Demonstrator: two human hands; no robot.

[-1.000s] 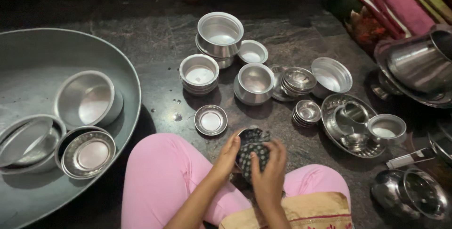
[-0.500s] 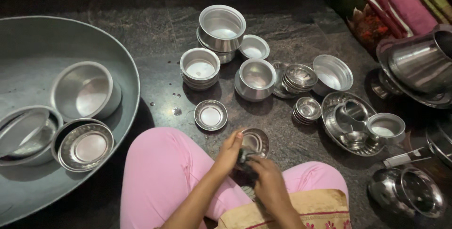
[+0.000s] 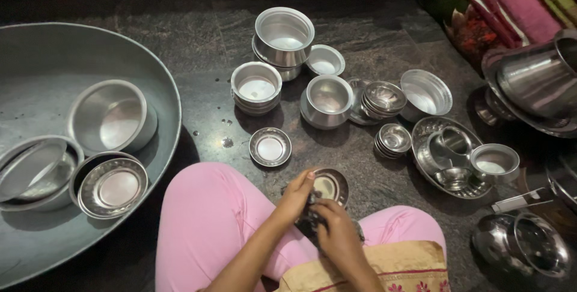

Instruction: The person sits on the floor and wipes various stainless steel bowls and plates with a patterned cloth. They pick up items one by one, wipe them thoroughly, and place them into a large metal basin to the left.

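Note:
I sit on the dark stone floor with my pink-clad knees drawn up. My left hand (image 3: pixel 296 196) holds a small round steel bowl (image 3: pixel 332 185) by its rim, tilted toward me. My right hand (image 3: pixel 334 233) presses a dark scrubbing pad (image 3: pixel 310 225) against the bowl's near side. Just beyond my hands a small steel plate (image 3: pixel 270 147) lies flat on the floor.
A big grey metal basin (image 3: pixel 153 82) at left holds several steel bowls and a plate. Steel pots, bowls and stacked cups stand across the floor ahead, with a tray of vessels (image 3: pixel 442 125) at right. Large pots (image 3: pixel 535 79) and folded cloth (image 3: pixel 517 3) lie far right.
The bowl has been turned so its hollow inside faces up. My right hand slid lower and nearer to me with the pad. The view shifted slightly.

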